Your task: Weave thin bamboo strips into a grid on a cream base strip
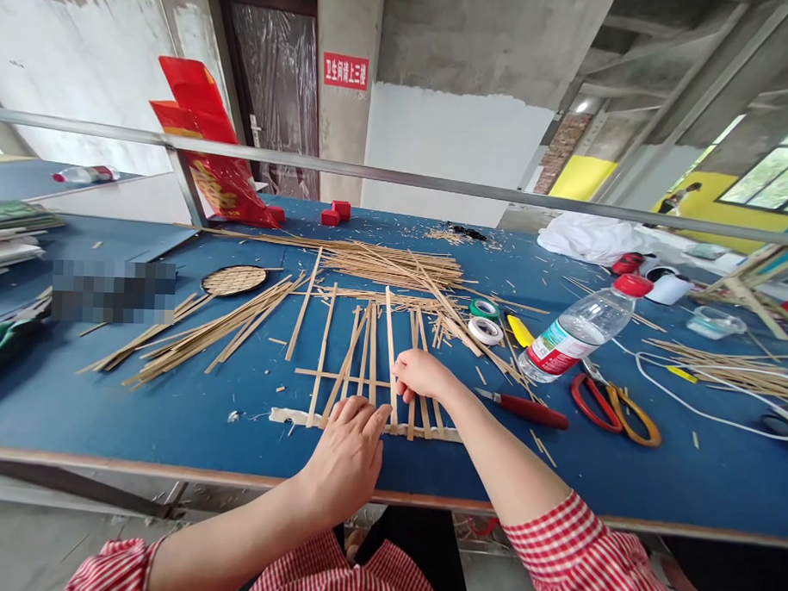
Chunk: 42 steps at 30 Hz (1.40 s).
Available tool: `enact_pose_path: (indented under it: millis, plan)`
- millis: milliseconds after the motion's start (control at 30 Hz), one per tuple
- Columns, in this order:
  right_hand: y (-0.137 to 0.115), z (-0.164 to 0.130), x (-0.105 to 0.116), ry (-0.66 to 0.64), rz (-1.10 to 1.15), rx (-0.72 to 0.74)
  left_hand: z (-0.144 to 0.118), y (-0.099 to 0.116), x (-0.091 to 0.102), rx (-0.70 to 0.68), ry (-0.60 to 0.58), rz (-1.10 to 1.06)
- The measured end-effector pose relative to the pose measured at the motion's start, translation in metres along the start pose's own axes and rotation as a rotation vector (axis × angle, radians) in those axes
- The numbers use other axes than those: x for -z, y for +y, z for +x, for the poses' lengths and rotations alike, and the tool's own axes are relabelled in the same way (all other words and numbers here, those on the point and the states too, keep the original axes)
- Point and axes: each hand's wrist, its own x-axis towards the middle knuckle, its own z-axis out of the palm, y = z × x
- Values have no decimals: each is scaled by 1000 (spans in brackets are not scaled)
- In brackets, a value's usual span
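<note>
Pale upright bamboo strips (372, 355), taped below; right hand (420, 374) pinches one, left hand (350, 449) presses flat, grip released.

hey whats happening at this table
A person in red checked sleeves is working bamboo strips laid upright on a blue table, their lower ends along a pale tape band. The left hand presses near that band; the right hand pinches a strip. Tape rolls, scissors and a water bottle lie nearby.
</note>
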Motion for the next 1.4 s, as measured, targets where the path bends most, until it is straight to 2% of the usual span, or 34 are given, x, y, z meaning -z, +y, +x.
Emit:
enact_pose_path:
  millis: [300, 800, 1100, 1400]
  plan:
    - [-2, -5, -5, 23, -9, -5, 5, 0, -3, -45, -6, -1]
    - [5, -3, -13, 25, 5, 32, 4, 1, -2, -24, -50, -26]
    - [0, -4, -7, 48, -26, 4, 5, 2, 1, -37, -57, -18]
    - [2, 1, -16, 58, -87, -36, 4, 2, 1, -79, -58, 14]
